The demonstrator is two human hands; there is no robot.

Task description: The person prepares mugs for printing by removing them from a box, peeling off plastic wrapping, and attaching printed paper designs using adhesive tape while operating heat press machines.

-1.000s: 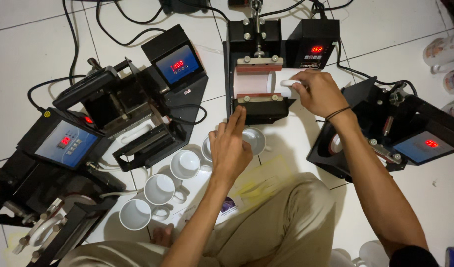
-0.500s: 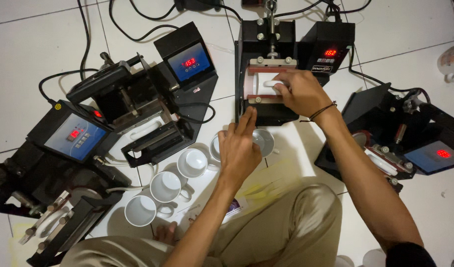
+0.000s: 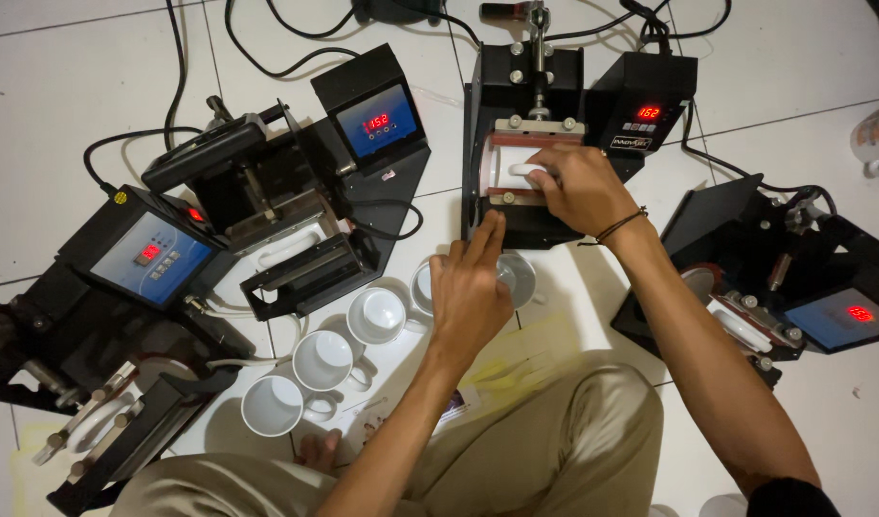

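Right now the right hand (image 3: 578,187) is up in the top middle of the frame, with its fingers curled around a white mug (image 3: 516,172) that lies on its side inside the black mug press (image 3: 525,144). The left hand (image 3: 470,287) sits just below, in the middle, with fingers stretched out flat; the fingertips touch the front edge of that press and the palm hovers over a grey mug (image 3: 518,278) on the floor. I think the big danger is heat: the press shows a red number on its little screen (image 3: 649,112), so it is likely hot, and a finger could get burned if it slips onto the hot band beside the mug. The mug could also sit crooked if it is pushed in tilted. More white mugs (image 3: 324,359) stand close by at lower left, and an elbow could knock them over. Cables (image 3: 267,57) at the top could catch a hand.
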